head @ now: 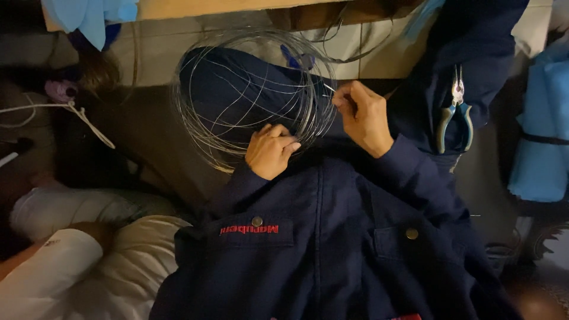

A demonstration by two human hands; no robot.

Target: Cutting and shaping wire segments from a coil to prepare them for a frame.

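A loose coil of thin grey wire (237, 101) rests on my raised knee, which is covered in dark blue trousers. My left hand (270, 151) is closed on the lower edge of the coil, pressing it against my leg. My right hand (363, 115) pinches the coil's right side, with a short wire end sticking out from the fingers. Both sleeves belong to my dark blue work jacket (332, 237).
Blue-handled pliers (455, 118) hang from a pocket at the right. Another person's arm in a white sleeve (53, 266) lies at the lower left. White cord (83, 115) runs across the left. Light blue fabric (542, 136) hangs at the right edge, more (89, 15) at top left.
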